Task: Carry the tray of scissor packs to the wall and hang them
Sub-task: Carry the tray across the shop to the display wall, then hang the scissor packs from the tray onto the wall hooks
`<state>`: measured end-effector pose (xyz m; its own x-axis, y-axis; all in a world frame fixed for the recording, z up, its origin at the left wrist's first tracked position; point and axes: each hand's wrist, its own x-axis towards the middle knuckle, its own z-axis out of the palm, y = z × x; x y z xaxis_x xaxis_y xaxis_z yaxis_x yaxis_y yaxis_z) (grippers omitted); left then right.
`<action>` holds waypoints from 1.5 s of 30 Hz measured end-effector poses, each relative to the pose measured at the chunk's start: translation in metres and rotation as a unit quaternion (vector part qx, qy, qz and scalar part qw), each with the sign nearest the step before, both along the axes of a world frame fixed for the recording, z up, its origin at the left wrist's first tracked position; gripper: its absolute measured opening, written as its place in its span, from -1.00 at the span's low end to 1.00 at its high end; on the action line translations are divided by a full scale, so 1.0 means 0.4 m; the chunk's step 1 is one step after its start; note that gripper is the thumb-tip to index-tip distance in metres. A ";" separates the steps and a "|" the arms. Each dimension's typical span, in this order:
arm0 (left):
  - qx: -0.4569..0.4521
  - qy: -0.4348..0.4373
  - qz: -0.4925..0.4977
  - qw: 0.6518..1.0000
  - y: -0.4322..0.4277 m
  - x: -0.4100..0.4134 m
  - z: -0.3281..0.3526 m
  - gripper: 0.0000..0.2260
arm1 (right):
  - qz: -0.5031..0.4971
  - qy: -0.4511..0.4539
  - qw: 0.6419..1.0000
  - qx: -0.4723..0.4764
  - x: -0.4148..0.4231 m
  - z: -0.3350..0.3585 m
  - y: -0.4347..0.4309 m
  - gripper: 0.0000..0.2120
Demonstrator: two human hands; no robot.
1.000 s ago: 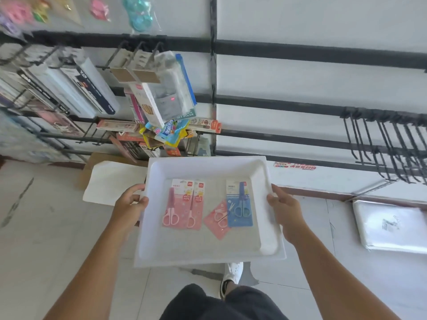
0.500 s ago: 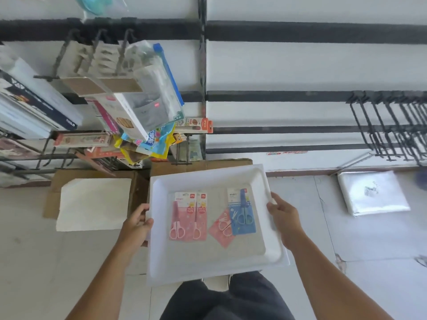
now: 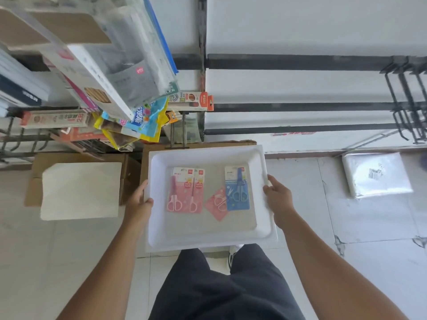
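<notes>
- Tray (image 3: pixel 209 236) sits level in front of the person, left hand (image 3: pixel 138 205) closed on its left edge, right hand (image 3: pixel 278 202) closed on its right edge.
- Scissor packs lie flat toward its far half: two pink packs (image 3: pixel 186 190) left of centre, a blue pack (image 3: pixel 238 189) to the right, overlapping a tilted pink pack (image 3: pixel 216 205).
- Keeping the tray level should stop the packs sliding.
- A cardboard box (image 3: pixel 198 144) sits just beyond the far edge, blocking the floor there.
- Crowded hanging goods (image 3: pixel 120 65) fill the wall's left; bare rails (image 3: pixel 300 62) and empty hooks (image 3: pixel 406 100) lie right.
</notes>
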<state>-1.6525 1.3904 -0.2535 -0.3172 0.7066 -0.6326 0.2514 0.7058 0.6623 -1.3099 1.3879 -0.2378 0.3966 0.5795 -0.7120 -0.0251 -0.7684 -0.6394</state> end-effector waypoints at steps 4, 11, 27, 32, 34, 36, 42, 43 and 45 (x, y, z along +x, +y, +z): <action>-0.007 0.009 -0.007 1.000 0.035 -0.005 -0.028 -0.48 | 0.014 -0.009 1.000 0.007 0.000 -0.024 0.036 -0.57; 0.032 0.063 0.014 0.997 0.044 0.007 -0.006 -0.56 | 0.045 -0.123 0.990 0.042 -0.032 -0.034 0.041 -0.62; 0.049 0.065 -0.111 0.990 0.072 0.140 -0.081 -0.70 | 0.052 -0.053 0.996 0.046 -0.148 -0.116 0.019 -0.69; -0.077 0.184 -0.245 0.949 0.096 0.177 -0.214 -0.44 | 0.142 -0.138 0.980 -0.012 -0.159 -0.225 0.017 -0.54; -0.111 0.229 -0.284 0.924 0.094 0.200 -0.245 -0.47 | 0.200 -0.195 0.959 -0.044 -0.168 -0.243 0.023 -0.51; -0.119 0.260 -0.301 0.910 0.087 0.215 -0.258 -0.48 | 0.239 -0.231 0.941 -0.063 -0.182 -0.249 0.032 -0.51; -0.047 0.298 -0.233 0.925 0.104 0.219 -0.267 -0.30 | 0.263 -0.258 0.926 -0.089 -0.196 -0.270 0.054 -0.50; -0.039 0.291 -0.210 0.933 0.111 0.218 -0.267 -0.28 | 0.268 -0.266 0.922 -0.089 -0.196 -0.270 0.056 -0.49; -0.044 0.266 -0.172 0.947 0.119 0.214 -0.269 -0.24 | 0.279 -0.287 0.913 -0.081 -0.196 -0.262 0.060 -0.38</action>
